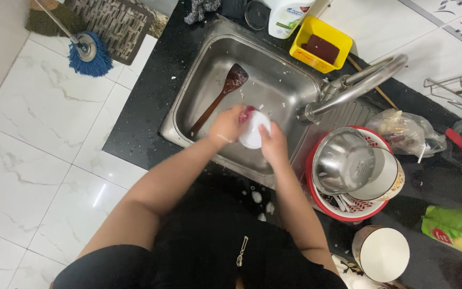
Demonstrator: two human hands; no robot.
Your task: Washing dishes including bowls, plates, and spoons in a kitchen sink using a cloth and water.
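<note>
Over the steel sink [209, 59] both my hands meet around a small white bowl [253, 134]. My right hand [274, 143] grips the bowl's rim from the near side. A red scrub pad [247, 113] is pressed against the bowl by my left hand [226, 124], which looks blurred with motion. A wooden spatula [221, 95] lies slanted in the basin behind my left hand. The tap [356, 84] reaches over the sink's right side.
A red-rimmed basin [316, 198] on the right holds a steel bowl [343, 160] and other dishes. A yellow soap tray [319, 45], a white bottle [284, 16], plastic bags [410, 131], a white mug [383, 254] and a green packet [455, 227] stand on the black counter. A blue mop [87, 53] lies on the floor.
</note>
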